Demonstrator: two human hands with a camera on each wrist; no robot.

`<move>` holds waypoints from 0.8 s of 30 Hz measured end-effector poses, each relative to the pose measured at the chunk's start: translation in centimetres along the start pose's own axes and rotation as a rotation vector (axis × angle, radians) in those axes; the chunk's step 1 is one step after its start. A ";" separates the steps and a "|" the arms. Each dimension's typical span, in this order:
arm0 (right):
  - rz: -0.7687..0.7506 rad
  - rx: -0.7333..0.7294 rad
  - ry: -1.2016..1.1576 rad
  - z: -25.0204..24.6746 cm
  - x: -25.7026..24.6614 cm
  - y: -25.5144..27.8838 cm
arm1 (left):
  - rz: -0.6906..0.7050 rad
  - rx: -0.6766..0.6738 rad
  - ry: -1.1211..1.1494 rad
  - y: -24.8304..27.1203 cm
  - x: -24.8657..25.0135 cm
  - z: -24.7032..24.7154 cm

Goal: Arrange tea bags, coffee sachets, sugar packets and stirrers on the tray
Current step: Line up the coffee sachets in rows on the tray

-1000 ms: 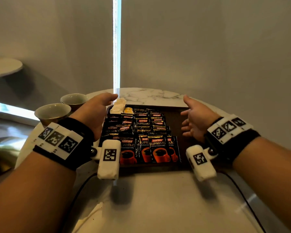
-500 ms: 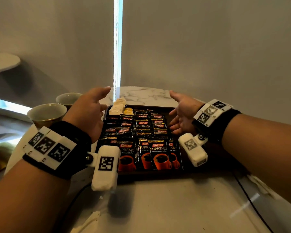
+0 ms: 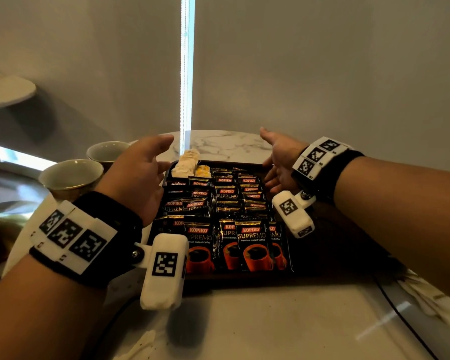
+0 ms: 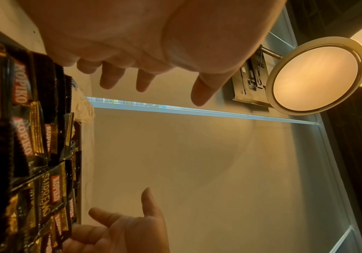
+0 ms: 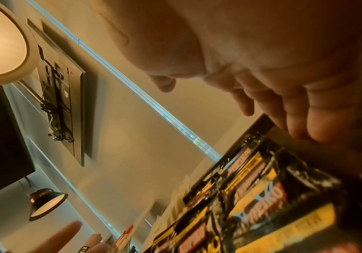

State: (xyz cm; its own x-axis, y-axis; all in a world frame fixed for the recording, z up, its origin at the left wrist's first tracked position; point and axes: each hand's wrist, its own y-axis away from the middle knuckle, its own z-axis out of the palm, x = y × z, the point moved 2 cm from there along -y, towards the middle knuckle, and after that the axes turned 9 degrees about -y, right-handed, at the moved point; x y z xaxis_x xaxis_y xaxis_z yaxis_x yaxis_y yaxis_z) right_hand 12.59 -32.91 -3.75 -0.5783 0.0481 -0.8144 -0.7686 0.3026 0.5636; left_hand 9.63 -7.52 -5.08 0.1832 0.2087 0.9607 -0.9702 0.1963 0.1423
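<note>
Both hands spread, empty: my left hand [image 3: 138, 178] & right hand [image 3: 279, 162] flank the tray [image 3: 309, 266] on the counter [image 3: 244, 320]. Coffee sachets [image 3: 250, 245] fill it in rows. Judgement: grip both rims evenly, keep it level so the rows don't slide.

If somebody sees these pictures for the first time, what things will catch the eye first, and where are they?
The eye goes first to the dark tray at the table's middle, packed with black Kopiko coffee sachets in overlapping rows. The two hands frame it, open and holding nothing: the left hand at its left side, the right hand at its far right corner. Two pale cups stand left of the tray.
</note>
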 end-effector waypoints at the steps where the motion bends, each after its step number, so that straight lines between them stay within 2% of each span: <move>1: -0.011 0.000 -0.010 0.0 -0.1 -0.3 | 0.003 -0.001 0.025 0.0 0.0 0.1; 8: -0.038 -0.069 -0.032 1.3 0.0 -1.1 | 0.026 0.057 0.087 0.2 0.5 0.0; 11: -0.048 -0.044 -0.034 0.7 -0.2 -1.2 | 0.043 0.061 0.076 0.0 0.4 -0.1; 17: -0.040 0.037 -0.052 -3.1 0.3 0.4 | 0.056 0.047 0.050 -0.3 0.3 -0.3; 24: -0.017 0.084 -0.153 -8.3 2.2 5.3 | 0.073 0.047 0.058 0.1 0.4 -0.2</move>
State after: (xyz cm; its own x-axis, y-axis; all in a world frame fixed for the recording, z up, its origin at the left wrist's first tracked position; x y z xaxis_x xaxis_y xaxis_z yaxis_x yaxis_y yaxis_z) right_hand 4.96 -39.07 -1.45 -0.5118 0.1846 -0.8390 -0.7487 0.3831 0.5410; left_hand 9.64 -7.21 -4.71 0.1198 0.2764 0.9536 -0.9874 0.1336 0.0853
